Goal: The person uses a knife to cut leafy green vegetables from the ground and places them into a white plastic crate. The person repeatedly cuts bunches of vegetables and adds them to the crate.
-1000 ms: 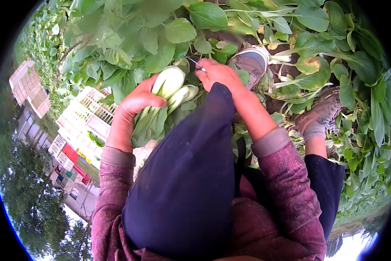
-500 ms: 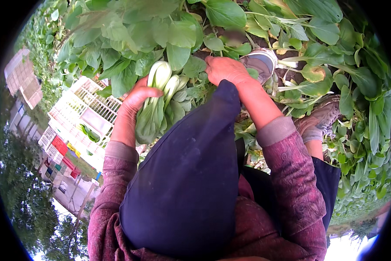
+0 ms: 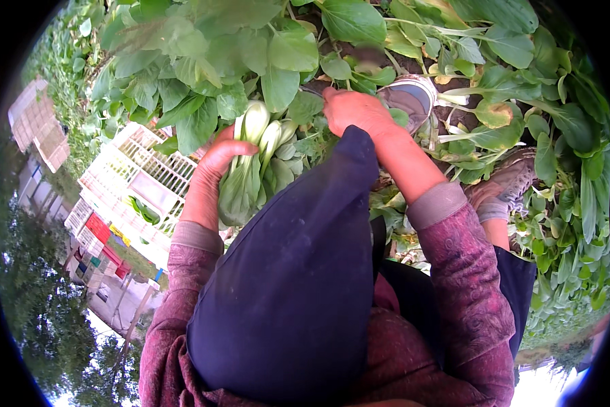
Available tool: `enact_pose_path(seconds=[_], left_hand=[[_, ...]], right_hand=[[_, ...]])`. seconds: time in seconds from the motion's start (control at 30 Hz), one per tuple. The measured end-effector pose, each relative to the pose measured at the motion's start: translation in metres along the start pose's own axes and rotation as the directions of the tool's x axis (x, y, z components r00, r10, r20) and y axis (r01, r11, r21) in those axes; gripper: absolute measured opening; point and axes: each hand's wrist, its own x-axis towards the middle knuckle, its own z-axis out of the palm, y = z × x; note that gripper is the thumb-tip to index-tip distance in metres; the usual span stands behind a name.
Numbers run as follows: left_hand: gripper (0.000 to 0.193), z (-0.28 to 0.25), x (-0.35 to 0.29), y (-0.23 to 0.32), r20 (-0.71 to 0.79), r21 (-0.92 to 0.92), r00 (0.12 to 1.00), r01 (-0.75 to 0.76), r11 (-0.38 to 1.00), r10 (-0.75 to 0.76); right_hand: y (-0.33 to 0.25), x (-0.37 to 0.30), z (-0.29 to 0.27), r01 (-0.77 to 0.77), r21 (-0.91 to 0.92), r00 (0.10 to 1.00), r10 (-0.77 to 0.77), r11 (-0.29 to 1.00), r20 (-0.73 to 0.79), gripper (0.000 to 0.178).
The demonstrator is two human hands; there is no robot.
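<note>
My left hand [image 3: 225, 150] is closed round a bunch of bok choy [image 3: 256, 123], its thumb across the pale stalks. The white stalk bases point up and away from me, and the green leaves hang down toward my knee. To the right, my right hand [image 3: 354, 112] is closed, back of the hand up, low among the leaves. A thin dark edge shows beside its fingers, but what it grips is hidden. Growing bok choy leaves [image 3: 292, 51] stand just beyond both hands.
White plastic crates [image 3: 139, 186] stand at the left, with some greens inside. My shoe [image 3: 413, 98] is just right of my right hand, the other shoe [image 3: 507, 178] farther right. Cut plants with yellowed leaves [image 3: 491, 114] lie there. My dark-clad knee [image 3: 284, 271] rises between my arms.
The bok choy in my left hand has tipped slightly, its bases a little lower in the picture. My right hand has barely moved; the whole view has shifted slightly.
</note>
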Motion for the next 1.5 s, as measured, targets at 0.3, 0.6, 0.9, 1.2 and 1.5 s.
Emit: enact_pose_path(seconds=[0.3,0.6,0.9,1.2,1.5], left_hand=[[0.069,0.003,0.000,0.002,-0.036,0.021,0.999,-0.035,0.999,0.036],[0.067,0.012,-0.007,0.015,-0.071,0.054,0.997,0.008,0.999,-0.005],[0.064,0.001,0.000,0.001,-0.049,0.080,0.999,0.001,0.997,0.003],[0.062,0.002,-0.007,0.005,-0.094,0.112,0.996,0.015,0.994,-0.004],[0.076,0.001,-0.049,0.026,-0.068,-0.065,0.998,-0.022,0.998,0.018]], right_hand=[[0.002,0.012,0.001,0.039,0.028,0.999,-0.040,0.999,0.034,0.032],[0.034,0.055,0.022,0.353,-0.088,0.933,-0.344,0.931,0.110,0.031],[0.011,0.053,0.019,0.134,-0.002,0.970,-0.130,0.991,0.207,0.031],[-0.018,0.026,-0.006,-0.068,0.015,0.962,0.062,0.998,0.264,0.034],[0.006,-0.005,0.001,0.054,0.775,0.997,0.001,0.630,-0.071,0.037]])
